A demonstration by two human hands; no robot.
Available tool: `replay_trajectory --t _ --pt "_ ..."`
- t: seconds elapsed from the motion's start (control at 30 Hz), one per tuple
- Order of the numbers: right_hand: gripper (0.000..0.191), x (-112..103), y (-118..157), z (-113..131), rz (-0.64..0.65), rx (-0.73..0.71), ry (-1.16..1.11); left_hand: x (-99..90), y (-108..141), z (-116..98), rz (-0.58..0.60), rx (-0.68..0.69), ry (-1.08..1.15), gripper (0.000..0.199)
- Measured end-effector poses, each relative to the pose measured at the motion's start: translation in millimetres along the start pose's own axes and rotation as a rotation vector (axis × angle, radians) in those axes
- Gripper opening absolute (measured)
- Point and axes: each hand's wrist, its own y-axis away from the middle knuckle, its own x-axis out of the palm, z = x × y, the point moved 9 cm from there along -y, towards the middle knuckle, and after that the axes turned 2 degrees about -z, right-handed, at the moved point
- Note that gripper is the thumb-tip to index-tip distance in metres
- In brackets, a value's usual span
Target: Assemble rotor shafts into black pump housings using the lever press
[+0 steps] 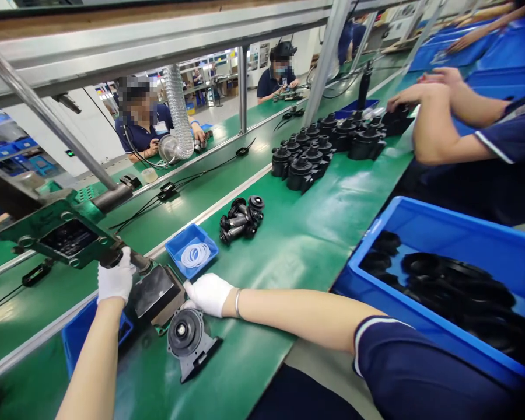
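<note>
While gripping handle (111, 258) in left hand (115, 280), cannot tell if holding anything in half-curled right hand (210, 294); just below, judge housing (186, 338) stiff, weighty: take by rim (170, 343)

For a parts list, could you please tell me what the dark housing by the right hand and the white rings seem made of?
Dark housing: perhaps matte moulded plastic, from its dull grey surface; coated metal is possible. White rings: probably smooth rubber or plastic, from their thin, even loops.
</note>
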Motion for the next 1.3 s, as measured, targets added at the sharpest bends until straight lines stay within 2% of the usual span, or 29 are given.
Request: replay_trajectory --t 0.13,0.27,0.33,0.4,0.47,0.63,0.8,0.93,1.3 --pt "0.041 0 -1 2 -0.013 -0.016 0.002 -2.2 -5 2 0.003 -0.060 -0.020 0.045" --pt "0.033 -1 -2 4 -0.013 -0.025 -0.011 -9.0 19 15 0.053 -0.169 -0.102 0.062" --pt "0.033 -2 -2 4 -0.008 -0.016 -0.022 0.7 41 10 0.201 -0.066 -0.195 0.076" --pt "0.036 -3 -3 3 -0.004 -0.004 -0.034 19.3 66 0 0.383 0.153 -0.342 0.087" --pt "0.041 -3 -4 3 -0.002 0.007 -0.046 33.7 85 -5 0.452 0.324 -0.479 0.086" --pt "0.049 -2 -5 0 -0.003 0.037 -0.064 46.0 87 6 0.383 0.367 -0.569 0.080" --pt "0.055 -1 -6 -3 -0.015 0.072 -0.092 43.1 85 6 0.342 0.415 -0.526 0.079" --pt "0.061 -3 -5 -6 -0.018 0.097 -0.115 43.2 83 6 0.357 0.435 -0.517 0.077" --pt "0.049 -4 -2 -3 0.022 0.103 -0.089 45.5 83 -1 0.412 0.410 -0.540 0.083"
